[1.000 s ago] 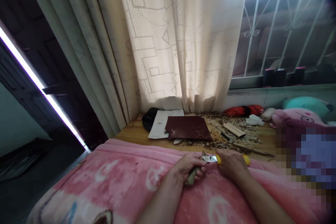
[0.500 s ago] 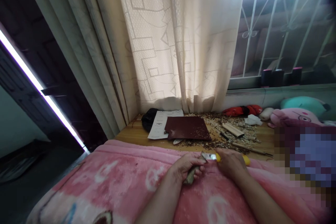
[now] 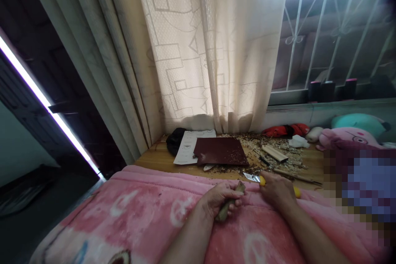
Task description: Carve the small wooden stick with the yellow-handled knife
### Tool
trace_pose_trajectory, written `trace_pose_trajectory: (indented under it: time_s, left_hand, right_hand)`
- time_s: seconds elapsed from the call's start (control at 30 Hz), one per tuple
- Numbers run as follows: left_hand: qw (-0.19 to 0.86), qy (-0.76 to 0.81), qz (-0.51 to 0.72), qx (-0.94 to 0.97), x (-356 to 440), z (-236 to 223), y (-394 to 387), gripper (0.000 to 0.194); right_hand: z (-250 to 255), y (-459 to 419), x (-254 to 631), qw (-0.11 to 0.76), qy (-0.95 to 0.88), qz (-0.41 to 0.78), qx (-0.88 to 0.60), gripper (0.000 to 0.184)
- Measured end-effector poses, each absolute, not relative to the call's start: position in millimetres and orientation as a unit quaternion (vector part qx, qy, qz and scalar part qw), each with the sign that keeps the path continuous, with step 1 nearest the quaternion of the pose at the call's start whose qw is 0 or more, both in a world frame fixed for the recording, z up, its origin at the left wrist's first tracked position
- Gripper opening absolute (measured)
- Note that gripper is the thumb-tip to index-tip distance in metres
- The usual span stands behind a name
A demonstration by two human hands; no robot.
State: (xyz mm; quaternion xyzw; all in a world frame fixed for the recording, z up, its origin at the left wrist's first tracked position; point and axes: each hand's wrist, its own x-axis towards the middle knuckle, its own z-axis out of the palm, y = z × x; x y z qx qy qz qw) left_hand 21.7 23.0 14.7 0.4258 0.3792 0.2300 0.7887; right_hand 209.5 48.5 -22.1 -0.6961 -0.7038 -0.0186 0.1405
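My left hand (image 3: 220,200) is closed around a short greenish-brown piece of wood (image 3: 225,210), whose upper end sticks out past the thumb. In my right hand (image 3: 276,189) is a yellow-handled utility knife (image 3: 252,177), its bright blade pointing left. A small gap separates the blade from the wood. Both hands are above the pink blanket (image 3: 148,210), close to its far edge. My right fingers hide the middle of the knife handle.
Beyond the blanket is a wooden table (image 3: 163,161) strewn with shavings (image 3: 256,144). On it lie a dark red board (image 3: 221,151), a printed paper (image 3: 184,152), a pale wooden block (image 3: 274,153), a thin stick (image 3: 297,175) and a crumpled tissue (image 3: 298,141). Plush toys (image 3: 355,134) sit at the right.
The knife blade has come off the end of the wood, and my right hand has shifted slightly right and up with it. My left hand still grips the wood in about the same place.
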Motion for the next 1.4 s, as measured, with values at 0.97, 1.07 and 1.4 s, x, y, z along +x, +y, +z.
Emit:
trace_pose_trajectory:
  time_s: [0.97, 1.07, 1.4]
  left_hand:
    - [0.741, 0.387, 0.275, 0.474, 26, -3, 27, 0.030]
    - [0.751, 0.384, 0.266, 0.466, 27, 0, 26, 0.034]
    - [0.747, 0.398, 0.280, 0.453, 26, -6, 27, 0.035]
  right_hand:
    - [-27, 38, 199, 0.180, -0.780, -0.051, -0.597, 0.011]
    - [-26, 39, 199, 0.171, -0.781, -0.045, -0.599, 0.009]
    - [-24, 40, 196, 0.160, -0.777, -0.028, -0.608, 0.010]
